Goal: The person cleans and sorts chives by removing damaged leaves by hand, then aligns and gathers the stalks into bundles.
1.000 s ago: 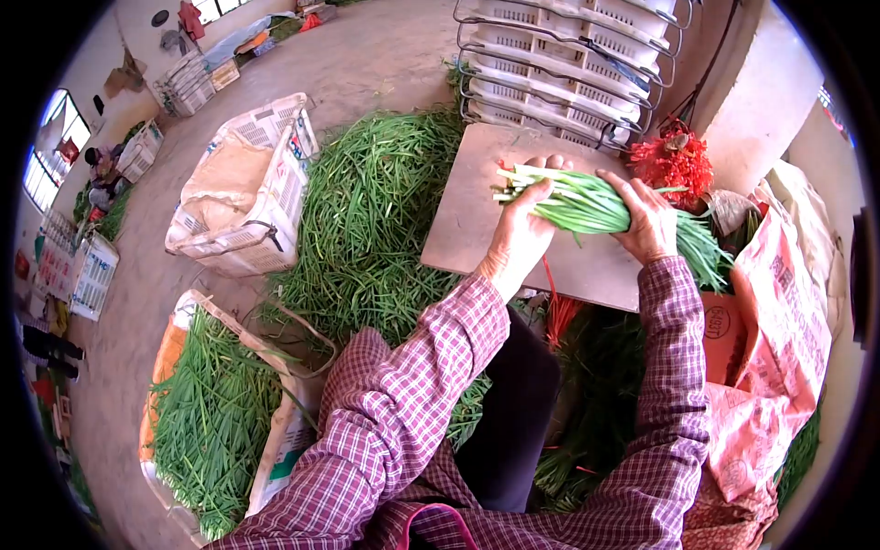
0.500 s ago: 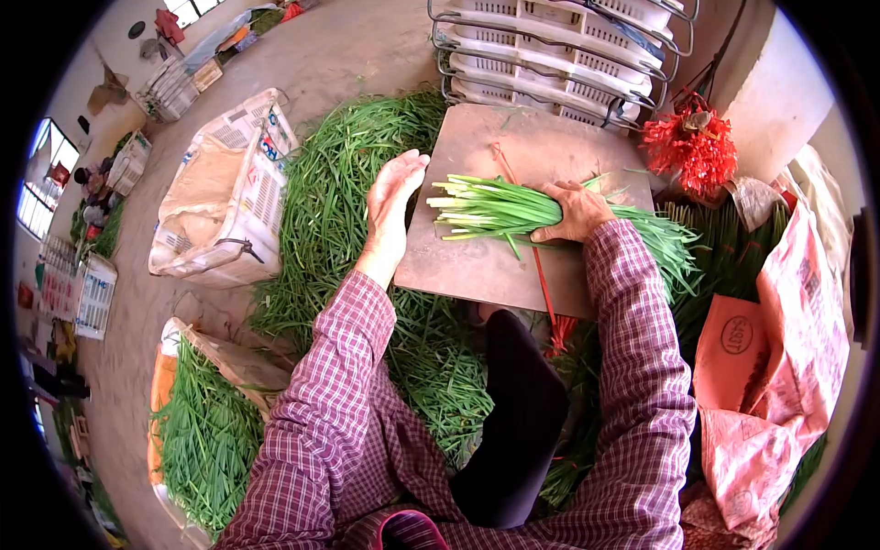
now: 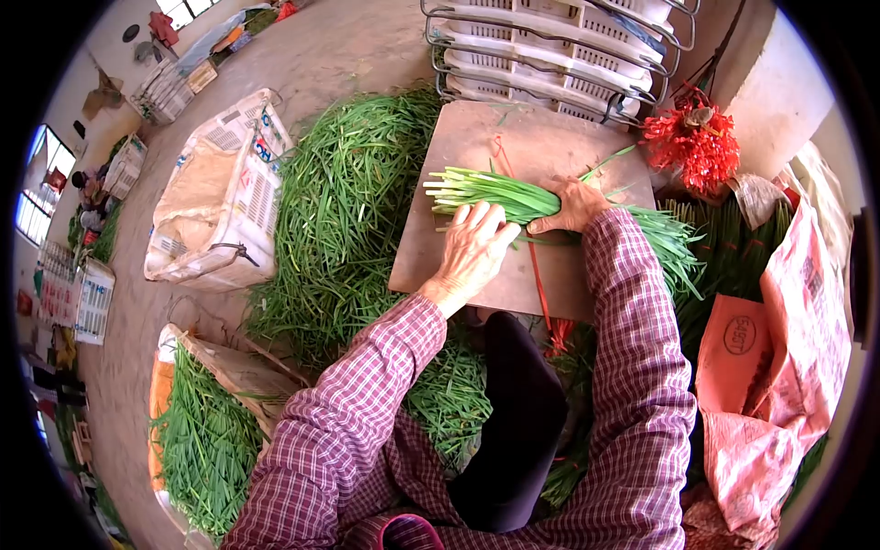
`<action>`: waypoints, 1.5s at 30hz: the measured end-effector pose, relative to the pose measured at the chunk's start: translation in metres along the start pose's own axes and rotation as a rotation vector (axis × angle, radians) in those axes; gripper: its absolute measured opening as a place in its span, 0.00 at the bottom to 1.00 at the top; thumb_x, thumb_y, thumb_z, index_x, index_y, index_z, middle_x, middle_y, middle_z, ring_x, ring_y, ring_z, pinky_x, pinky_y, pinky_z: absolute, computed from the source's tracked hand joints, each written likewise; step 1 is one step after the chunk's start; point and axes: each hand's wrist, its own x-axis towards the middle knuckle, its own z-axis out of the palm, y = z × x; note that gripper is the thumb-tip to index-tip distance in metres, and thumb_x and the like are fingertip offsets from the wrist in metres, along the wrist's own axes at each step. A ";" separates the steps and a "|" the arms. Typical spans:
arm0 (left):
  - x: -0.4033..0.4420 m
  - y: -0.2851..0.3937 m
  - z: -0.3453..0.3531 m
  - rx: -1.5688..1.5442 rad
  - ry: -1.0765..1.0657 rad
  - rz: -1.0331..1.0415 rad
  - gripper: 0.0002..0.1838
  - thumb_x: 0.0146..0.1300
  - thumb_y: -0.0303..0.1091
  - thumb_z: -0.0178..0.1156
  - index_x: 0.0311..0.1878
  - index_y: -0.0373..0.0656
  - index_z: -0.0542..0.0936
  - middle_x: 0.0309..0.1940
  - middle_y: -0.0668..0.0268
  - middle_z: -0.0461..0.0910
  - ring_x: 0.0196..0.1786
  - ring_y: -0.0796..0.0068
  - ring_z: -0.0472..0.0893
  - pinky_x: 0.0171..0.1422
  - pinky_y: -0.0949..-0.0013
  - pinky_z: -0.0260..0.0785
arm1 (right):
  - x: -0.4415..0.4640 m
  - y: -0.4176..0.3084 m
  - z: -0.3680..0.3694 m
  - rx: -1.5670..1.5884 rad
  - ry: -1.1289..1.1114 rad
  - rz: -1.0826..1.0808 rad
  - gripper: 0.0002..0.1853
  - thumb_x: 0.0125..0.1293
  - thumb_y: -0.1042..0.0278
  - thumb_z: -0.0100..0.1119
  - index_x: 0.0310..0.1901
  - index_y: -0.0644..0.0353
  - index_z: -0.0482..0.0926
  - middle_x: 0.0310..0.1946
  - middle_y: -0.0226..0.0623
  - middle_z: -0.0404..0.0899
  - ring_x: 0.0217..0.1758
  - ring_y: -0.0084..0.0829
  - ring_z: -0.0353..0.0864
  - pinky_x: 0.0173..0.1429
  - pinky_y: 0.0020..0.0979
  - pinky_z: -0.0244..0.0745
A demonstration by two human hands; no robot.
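A bunch of garlic chives point(image 3: 500, 195) lies across a square board point(image 3: 458, 147), its pale stem ends to the left and its green leaves trailing over the right edge. My right hand point(image 3: 573, 206) is wrapped over the middle of the bunch, pressing it against the board. At the stems' near side, my left hand point(image 3: 472, 247) has its fingers bent and closed on the lower stalks. A red tie point(image 3: 539, 284) runs beneath the bunch and hangs over the board's near edge. The left fingertips are partly hidden among the stalks.
Loose green leaves point(image 3: 357, 192) are heaped left of the board, beside a lined white crate point(image 3: 257, 211). White crates point(image 3: 550, 60) are stacked behind. Red ties point(image 3: 692, 147) hang at the right, above a pink sack point(image 3: 788, 339). An open sack of greens point(image 3: 206, 440) stands at lower left.
My left hand has swung right from beside the board's left edge and come onto the stems. My right hand stays on the bunch, nearly unmoved.
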 end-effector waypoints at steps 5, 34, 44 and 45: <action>0.000 -0.003 0.003 -0.061 -0.025 0.055 0.04 0.49 0.28 0.60 0.30 0.45 0.76 0.29 0.68 0.70 0.38 0.68 0.71 0.43 0.65 0.60 | -0.005 0.000 0.006 -0.097 0.085 0.032 0.48 0.34 0.30 0.69 0.59 0.46 0.72 0.54 0.42 0.73 0.61 0.43 0.69 0.63 0.41 0.66; 0.011 -0.063 -0.025 -0.343 -0.034 -0.377 0.24 0.62 0.45 0.57 0.57 0.42 0.74 0.58 0.57 0.69 0.65 0.58 0.64 0.70 0.57 0.53 | -0.039 -0.032 0.010 -0.167 0.314 -0.139 0.60 0.27 0.28 0.70 0.69 0.34 0.57 0.53 0.37 0.69 0.62 0.43 0.65 0.65 0.49 0.56; 0.023 -0.057 -0.021 -0.099 -0.087 -0.018 0.08 0.48 0.29 0.66 0.31 0.43 0.78 0.41 0.65 0.75 0.54 0.62 0.72 0.62 0.57 0.60 | -0.039 -0.033 0.008 -0.146 0.294 -0.140 0.59 0.29 0.28 0.69 0.69 0.32 0.56 0.55 0.38 0.69 0.62 0.45 0.65 0.66 0.51 0.55; 0.022 -0.063 -0.020 -0.125 0.004 -0.022 0.05 0.49 0.28 0.64 0.29 0.43 0.78 0.37 0.65 0.75 0.48 0.64 0.73 0.60 0.58 0.60 | -0.040 -0.033 0.008 -0.145 0.307 -0.140 0.59 0.29 0.28 0.69 0.69 0.33 0.56 0.54 0.37 0.69 0.62 0.45 0.65 0.66 0.51 0.55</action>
